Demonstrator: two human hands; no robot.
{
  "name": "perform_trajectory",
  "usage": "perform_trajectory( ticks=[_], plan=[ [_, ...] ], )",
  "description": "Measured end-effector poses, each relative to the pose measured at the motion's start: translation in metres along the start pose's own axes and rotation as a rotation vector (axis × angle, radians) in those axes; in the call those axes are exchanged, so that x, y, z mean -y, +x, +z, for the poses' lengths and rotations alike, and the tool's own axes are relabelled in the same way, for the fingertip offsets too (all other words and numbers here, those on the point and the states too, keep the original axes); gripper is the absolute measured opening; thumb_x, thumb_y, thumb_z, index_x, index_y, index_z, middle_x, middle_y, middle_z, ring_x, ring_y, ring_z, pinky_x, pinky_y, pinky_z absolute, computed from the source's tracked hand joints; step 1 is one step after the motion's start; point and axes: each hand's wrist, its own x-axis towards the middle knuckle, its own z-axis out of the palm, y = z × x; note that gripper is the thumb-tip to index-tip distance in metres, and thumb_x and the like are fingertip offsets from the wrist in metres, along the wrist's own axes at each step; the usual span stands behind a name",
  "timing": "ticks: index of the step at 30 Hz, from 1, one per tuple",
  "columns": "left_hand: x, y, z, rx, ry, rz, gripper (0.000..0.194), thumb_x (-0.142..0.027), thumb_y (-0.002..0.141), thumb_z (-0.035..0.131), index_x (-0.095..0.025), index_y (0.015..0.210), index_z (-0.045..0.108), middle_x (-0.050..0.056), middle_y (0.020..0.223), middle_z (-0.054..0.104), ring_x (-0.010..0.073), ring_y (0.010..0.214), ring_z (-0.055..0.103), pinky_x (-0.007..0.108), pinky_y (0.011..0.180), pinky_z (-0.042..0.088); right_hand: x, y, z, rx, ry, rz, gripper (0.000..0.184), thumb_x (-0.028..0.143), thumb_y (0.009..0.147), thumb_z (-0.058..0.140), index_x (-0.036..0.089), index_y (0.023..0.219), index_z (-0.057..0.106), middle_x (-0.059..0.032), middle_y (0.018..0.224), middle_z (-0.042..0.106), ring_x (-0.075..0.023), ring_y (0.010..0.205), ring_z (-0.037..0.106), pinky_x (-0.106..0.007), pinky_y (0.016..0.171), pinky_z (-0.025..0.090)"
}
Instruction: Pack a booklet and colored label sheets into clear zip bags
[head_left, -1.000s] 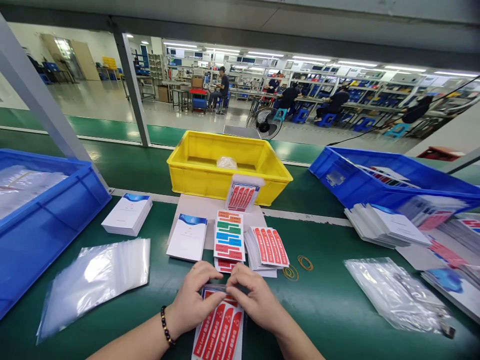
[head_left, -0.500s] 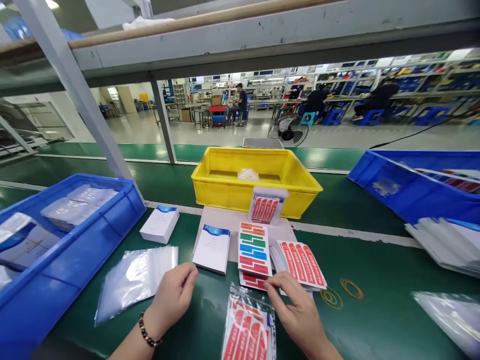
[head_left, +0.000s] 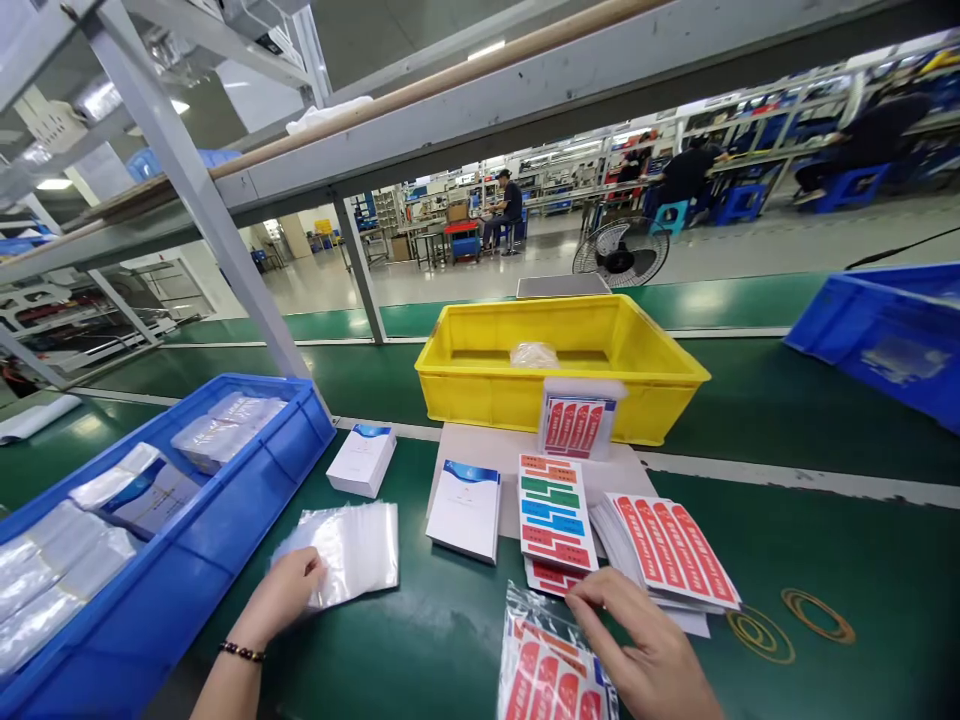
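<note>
My left hand (head_left: 289,590) rests on the left part of a pile of clear plastic bags (head_left: 360,555), its fingers curled closed at the upper bags. Thumb and forefinger of my right hand (head_left: 641,640) are pinched together by the lower edge of the colour-printed sticker sheets (head_left: 555,510); anything between the tips is too small to make out. Just below those fingertips lies a clear zip bag (head_left: 555,660) with red-printed sheets inside. A fanned stack of red-striped sheets (head_left: 671,550) is beyond my right hand. White booklets with blue tops (head_left: 466,510) lie between my hands.
A yellow bin (head_left: 562,395) stands ahead, with a bagged sticker pack (head_left: 576,425) against its front. On the left a blue bin (head_left: 247,480) holds packed bags; another blue bin (head_left: 885,340) is at right. Rubber bands (head_left: 759,636) lie right. A metal post (head_left: 202,200) rises behind the left bin.
My left hand has moved left onto the plastic bags. My right hand stays near the sticker sheets. The camera has turned left, so the scene sits farther right.
</note>
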Motion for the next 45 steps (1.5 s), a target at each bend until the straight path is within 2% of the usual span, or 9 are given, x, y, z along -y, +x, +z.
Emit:
perform_trajectory(
  ticks=[6, 12, 15, 18, 24, 29, 33, 38, 45],
  plan=[
    [-0.075, -0.025, 0.016, 0.103, -0.165, 0.246, 0.024, -0.033, 0.079, 0.039, -0.021, 0.058, 0.038, -0.003, 0.056, 0.044, 0.0153, 0.057, 0.044, 0.025, 0.054, 0.029, 0.007, -0.007, 0.012, 0.229, 0.151, 0.133, 0.027, 0.030, 0.088, 0.045, 0.020, 0.069, 0.061, -0.0055, 0.073, 0.060, -0.0169, 0.067, 0.059, -0.026, 0.061, 0.047],
    [-0.149, -0.044, 0.063, 0.217, -0.070, 0.502, 0.022, -0.025, 0.077, 0.044, -0.020, 0.056, 0.044, 0.000, 0.056, 0.052, 0.0154, 0.053, 0.045, 0.027, 0.052, 0.023, 0.005, -0.015, 0.027, 0.392, 0.202, 0.420, 0.040, 0.033, 0.086, 0.044, 0.013, 0.118, 0.053, -0.0065, 0.074, 0.068, -0.0184, 0.061, 0.062, -0.029, 0.060, 0.051],
    [-0.171, -0.039, 0.078, 0.239, -0.149, 0.557, 0.026, -0.029, 0.077, 0.047, -0.019, 0.053, 0.046, 0.000, 0.054, 0.052, 0.0145, 0.052, 0.043, 0.027, 0.051, 0.023, 0.001, -0.017, 0.029, 0.357, 0.045, 0.295, 0.039, 0.025, 0.087, 0.036, 0.012, 0.119, 0.054, -0.0124, 0.090, 0.069, -0.0234, 0.083, 0.065, -0.035, 0.075, 0.050],
    [-0.187, -0.029, 0.091, 0.374, -0.507, 0.494, 0.034, -0.040, 0.078, 0.049, -0.018, 0.052, 0.047, -0.001, 0.052, 0.051, 0.0126, 0.050, 0.043, 0.024, 0.050, 0.027, -0.003, -0.020, 0.028, 0.367, -0.065, 0.180, 0.040, 0.018, 0.086, 0.032, 0.013, 0.120, 0.052, -0.0157, 0.103, 0.066, -0.0253, 0.090, 0.064, -0.036, 0.076, 0.050],
    [-0.193, -0.017, 0.115, 0.509, -0.869, 0.247, 0.038, -0.049, 0.074, 0.045, -0.018, 0.053, 0.047, -0.003, 0.044, 0.046, 0.0087, 0.037, 0.036, 0.022, 0.040, 0.025, -0.004, -0.017, 0.027, 0.346, -0.093, 0.127, 0.037, 0.016, 0.083, 0.035, 0.014, 0.117, 0.051, -0.0100, 0.085, 0.067, -0.0203, 0.072, 0.063, -0.030, 0.066, 0.048],
    [-0.183, -0.016, 0.122, 0.510, -0.917, 0.282, 0.036, -0.048, 0.067, 0.057, -0.017, 0.052, 0.046, -0.005, 0.045, 0.042, 0.0073, 0.042, 0.033, 0.021, 0.043, 0.025, 0.004, -0.006, 0.022, 0.313, -0.016, 0.333, 0.008, 0.018, 0.072, 0.054, 0.018, 0.077, 0.060, -0.0003, 0.065, 0.058, -0.0132, 0.058, 0.053, -0.022, 0.055, 0.040],
    [-0.177, -0.017, 0.126, 0.544, -0.866, 0.385, 0.038, -0.049, 0.073, 0.051, -0.018, 0.052, 0.043, -0.004, 0.045, 0.043, 0.0091, 0.043, 0.036, 0.022, 0.045, 0.026, 0.000, -0.006, 0.023, 0.338, 0.030, 0.373, 0.019, 0.018, 0.077, 0.044, 0.018, 0.058, 0.048, 0.0024, 0.054, 0.050, -0.0101, 0.051, 0.046, -0.020, 0.050, 0.032],
    [-0.175, -0.019, 0.126, 0.483, -0.647, 0.507, 0.035, -0.038, 0.078, 0.045, -0.019, 0.049, 0.037, -0.003, 0.048, 0.041, 0.0105, 0.049, 0.037, 0.023, 0.049, 0.027, -0.006, -0.013, 0.032, 0.349, -0.117, 0.271, 0.024, 0.017, 0.075, 0.039, 0.019, 0.053, 0.030, 0.0033, 0.051, 0.040, -0.0094, 0.048, 0.038, -0.022, 0.048, 0.022],
    [-0.178, -0.020, 0.121, 0.469, -0.631, 0.460, 0.028, -0.028, 0.071, 0.046, -0.020, 0.048, 0.032, -0.005, 0.048, 0.036, 0.0097, 0.049, 0.031, 0.023, 0.048, 0.025, -0.011, -0.008, 0.024, 0.135, -0.332, 0.176, 0.026, 0.015, 0.079, 0.035, 0.019, 0.054, 0.033, 0.0015, 0.052, 0.043, -0.0104, 0.048, 0.039, -0.024, 0.048, 0.024]
  ],
)
